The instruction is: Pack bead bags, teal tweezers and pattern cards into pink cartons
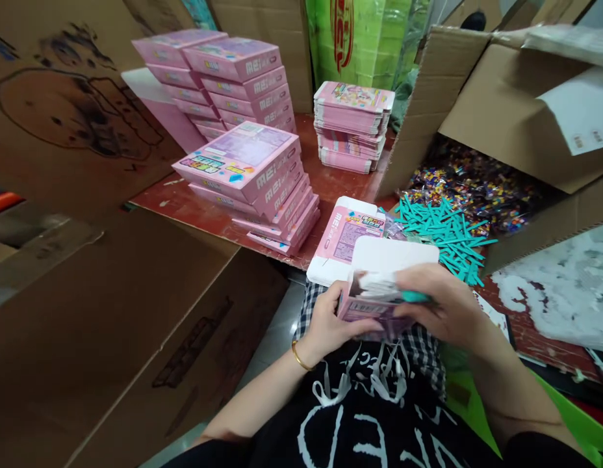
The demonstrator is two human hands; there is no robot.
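Note:
My left hand (323,325) is wrapped round the side of a small pink carton (364,311) above my lap. The carton's white flap stands up, and white folded material (377,285) shows in its mouth. My right hand (450,304), slightly blurred, is at the carton's right side with a turquoise plastic stick (414,296) between its fingers, at the opening. Just beyond lies a flattened pink carton (350,231) with its flaps out. A heap of turquoise sticks (442,231) lies on the table to the right.
Filled pink boxes (243,156) are stacked at the left, with taller stacks (238,71) behind. Flattened cartons (353,123) are piled at the back. A cardboard box (428,97) on its side holds many small colourful packets (477,182). Large cardboard (111,338) stands left.

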